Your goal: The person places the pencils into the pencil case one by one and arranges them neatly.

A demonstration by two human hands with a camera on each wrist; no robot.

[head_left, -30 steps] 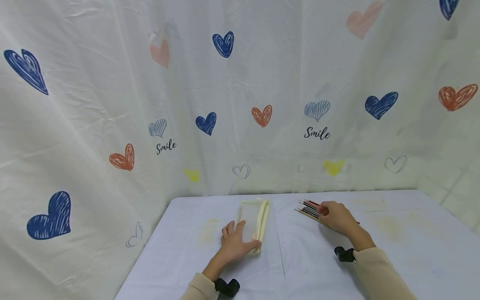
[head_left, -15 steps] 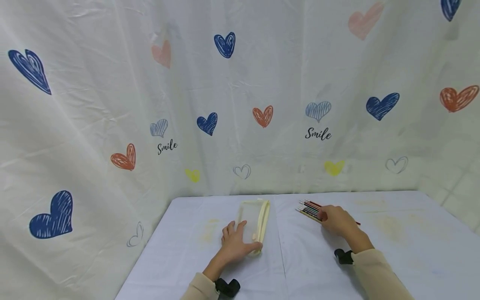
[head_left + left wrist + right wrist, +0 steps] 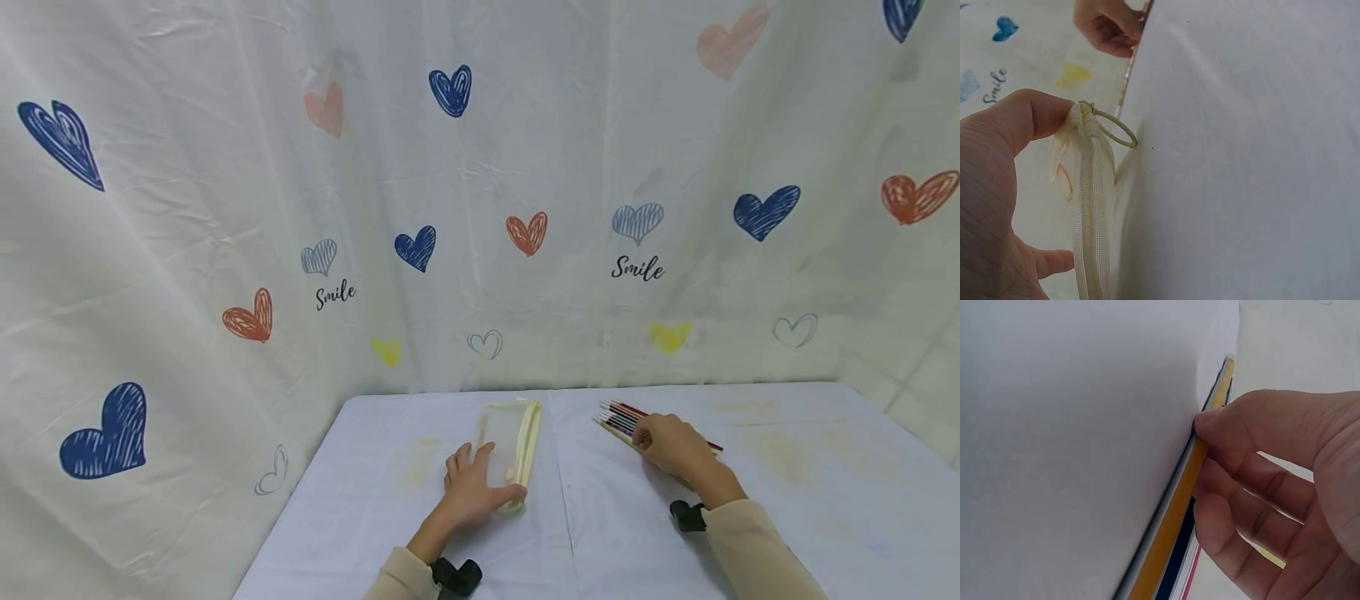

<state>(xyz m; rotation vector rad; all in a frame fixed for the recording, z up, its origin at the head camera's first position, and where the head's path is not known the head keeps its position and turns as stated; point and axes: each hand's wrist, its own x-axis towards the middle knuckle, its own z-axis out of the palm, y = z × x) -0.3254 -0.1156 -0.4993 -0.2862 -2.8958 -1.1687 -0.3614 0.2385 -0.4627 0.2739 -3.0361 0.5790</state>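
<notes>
A see-through pencil case [image 3: 527, 442] with a cream zipper edge lies left of the table's middle. My left hand [image 3: 471, 487] rests spread on its near end. In the left wrist view the thumb [image 3: 1041, 115] touches the end of the zipper [image 3: 1090, 206], beside a small cream ring [image 3: 1124, 130]. To the right lies a row of several pencils [image 3: 617, 417], red, dark and yellow, with pale ends pointing away. Over them, my right hand [image 3: 671, 446] pinches a yellow-striped pencil [image 3: 1174, 519] between thumb and fingers; its palm hides part of the row.
A white cloth [image 3: 570, 533] covers the table. Behind it hangs a white curtain [image 3: 555, 150] printed with hearts. A black wrist device is strapped at each sleeve, one near the left hand [image 3: 457, 577] and one near the right [image 3: 687, 517].
My right hand has shifted slightly toward me along the pencils, and more of the red pencil's near end shows. The left hand and the pencil case have stayed in place.
</notes>
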